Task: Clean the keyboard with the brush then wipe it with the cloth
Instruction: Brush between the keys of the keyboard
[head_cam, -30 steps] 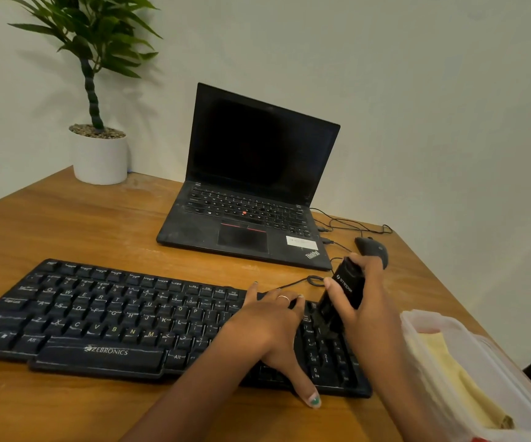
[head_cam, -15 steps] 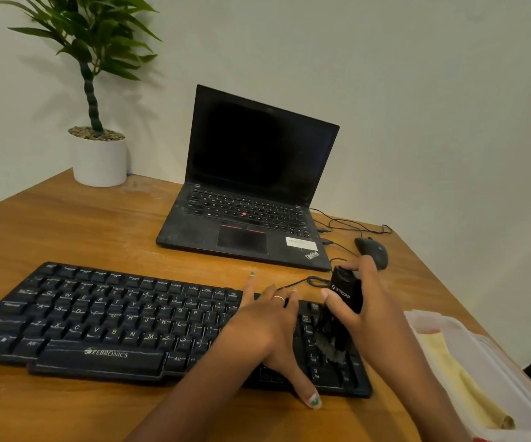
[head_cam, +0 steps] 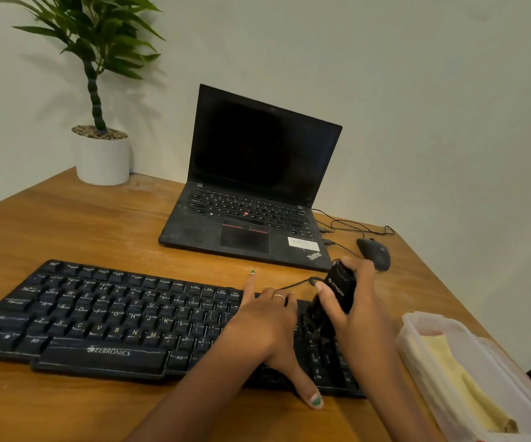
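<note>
Two hands on the job, both over the right end of the keyboard (head_cam: 104, 317). My right hand (head_cam: 358, 309) is clenched round the brush (head_cam: 337, 291), black handle up, bristles down on the keys at the numpad end. Brush is tilted, top leaning away from me towards the mouse (head_cam: 374, 252). My left hand (head_cam: 272, 330) grips nothing: it lies flat and spread on the keys just left of the brush, thumb reaching off the near edge onto the desk (head_cam: 66, 224), one finger pointing past the far edge. Ring on one finger, green polish on the nails.

Keyboard is black, lying across the near part of the desk, its right end hidden under my hands. A thin cable runs from its far edge near the brush; I can't tell where it ends.

Cloth (head_cam: 458, 381) is yellow, folded inside a clear box (head_cam: 417, 327) at the right edge of the desk, just beside the keyboard end. Box has no lid on it.

Behind the keyboard: laptop (head_cam: 254, 186) open, screen dark, well apart from the keys. Mouse sits right of the laptop, wired. Plant (head_cam: 101, 154) in a white pot stands at the far left corner against the wall.
</note>
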The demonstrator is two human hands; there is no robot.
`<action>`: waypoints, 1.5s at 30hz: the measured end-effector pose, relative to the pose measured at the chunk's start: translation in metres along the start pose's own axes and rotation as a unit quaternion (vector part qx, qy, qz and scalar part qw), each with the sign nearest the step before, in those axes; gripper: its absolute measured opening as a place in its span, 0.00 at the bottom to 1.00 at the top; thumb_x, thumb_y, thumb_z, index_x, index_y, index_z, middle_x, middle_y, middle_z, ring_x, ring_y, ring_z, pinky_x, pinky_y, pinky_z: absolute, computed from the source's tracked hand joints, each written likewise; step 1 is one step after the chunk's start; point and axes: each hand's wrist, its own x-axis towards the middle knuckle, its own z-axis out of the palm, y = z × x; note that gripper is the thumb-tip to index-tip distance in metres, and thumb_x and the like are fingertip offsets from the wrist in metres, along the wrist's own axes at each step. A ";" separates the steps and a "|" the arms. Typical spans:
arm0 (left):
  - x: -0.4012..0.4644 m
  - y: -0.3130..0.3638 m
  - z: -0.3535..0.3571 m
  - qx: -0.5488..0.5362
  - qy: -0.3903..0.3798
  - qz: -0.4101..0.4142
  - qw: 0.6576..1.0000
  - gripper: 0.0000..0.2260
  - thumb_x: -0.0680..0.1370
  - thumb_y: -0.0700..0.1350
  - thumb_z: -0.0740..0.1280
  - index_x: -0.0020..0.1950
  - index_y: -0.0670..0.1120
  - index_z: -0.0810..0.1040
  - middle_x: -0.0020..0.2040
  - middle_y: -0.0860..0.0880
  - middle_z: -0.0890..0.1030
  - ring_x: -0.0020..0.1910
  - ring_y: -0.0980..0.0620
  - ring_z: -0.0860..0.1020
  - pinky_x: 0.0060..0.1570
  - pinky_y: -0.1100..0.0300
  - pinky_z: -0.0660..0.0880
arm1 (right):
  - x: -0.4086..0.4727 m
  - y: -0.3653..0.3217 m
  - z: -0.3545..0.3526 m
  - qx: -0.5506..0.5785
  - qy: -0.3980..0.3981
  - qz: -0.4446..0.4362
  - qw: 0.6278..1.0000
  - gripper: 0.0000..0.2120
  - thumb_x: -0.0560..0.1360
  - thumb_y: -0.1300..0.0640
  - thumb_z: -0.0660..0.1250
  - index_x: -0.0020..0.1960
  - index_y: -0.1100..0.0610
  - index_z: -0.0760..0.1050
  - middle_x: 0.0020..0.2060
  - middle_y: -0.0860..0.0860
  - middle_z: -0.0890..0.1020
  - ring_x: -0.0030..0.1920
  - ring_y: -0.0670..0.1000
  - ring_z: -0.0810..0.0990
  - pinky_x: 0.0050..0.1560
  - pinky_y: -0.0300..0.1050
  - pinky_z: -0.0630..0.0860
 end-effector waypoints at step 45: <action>0.001 -0.001 0.000 -0.003 -0.002 0.004 1.000 0.60 0.64 0.72 0.69 0.79 0.42 0.40 0.80 0.43 0.48 0.78 0.45 0.43 0.61 0.41 0.22 | 0.006 -0.005 -0.019 -0.015 -0.104 0.006 0.994 0.17 0.74 0.47 0.66 0.56 0.43 0.59 0.42 0.40 0.74 0.42 0.41 0.76 0.39 0.36 0.76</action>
